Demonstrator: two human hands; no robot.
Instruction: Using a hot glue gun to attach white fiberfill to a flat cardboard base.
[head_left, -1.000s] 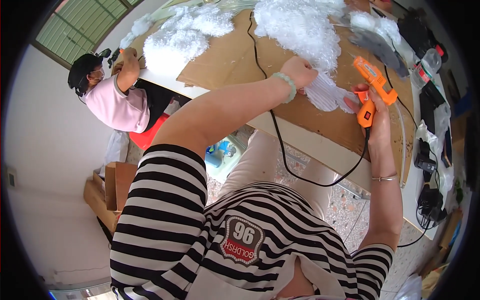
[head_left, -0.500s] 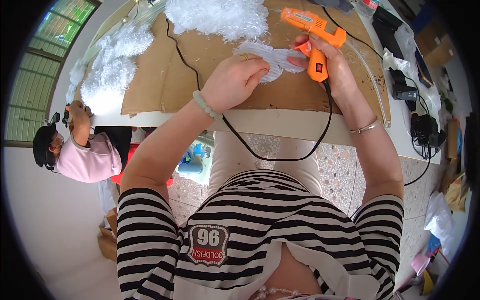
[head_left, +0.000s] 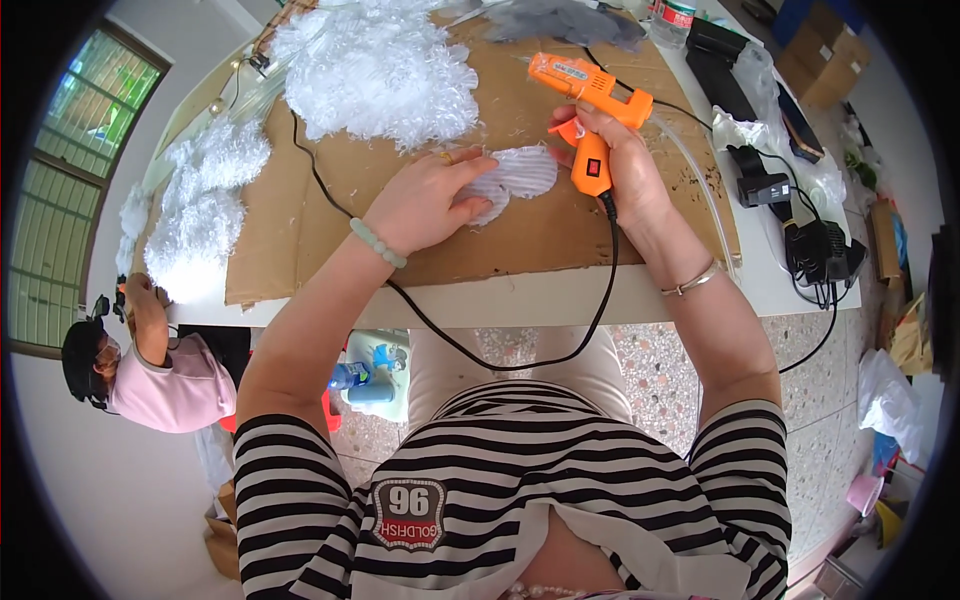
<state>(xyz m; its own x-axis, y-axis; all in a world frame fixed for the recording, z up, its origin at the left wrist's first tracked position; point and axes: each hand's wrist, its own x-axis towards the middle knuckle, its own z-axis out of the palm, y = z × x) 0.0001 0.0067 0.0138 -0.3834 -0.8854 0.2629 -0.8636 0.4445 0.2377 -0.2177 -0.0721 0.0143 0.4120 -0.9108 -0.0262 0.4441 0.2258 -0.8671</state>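
My right hand [head_left: 632, 165] is wrapped round the handle of an orange glue gun [head_left: 592, 82], its nozzle toward the upper left. A black cord runs from the handle's end, and a clear glue stick trails from the back of the gun. On the brown cardboard lies a small white ribbed piece [head_left: 525, 172] with rounded lobes. My left hand [head_left: 425, 205] rests at its left side, index finger and thumb stretched apart and touching it; part of the piece is hidden under the fingers.
White fluffy, shredded material [head_left: 385, 80] is heaped beyond my left hand, with more fluffy white pieces [head_left: 205, 195] at the left. Black adapters and cables [head_left: 820, 250] lie at the table's right side. Another person [head_left: 165, 380] works at the far left. A bottle [head_left: 672, 20] stands at the back.
My left thumb and index finger have spread from a closed pose and rest on the white piece. My right fingertips have moved off the piece, still with the glue gun. The whole view has shifted.
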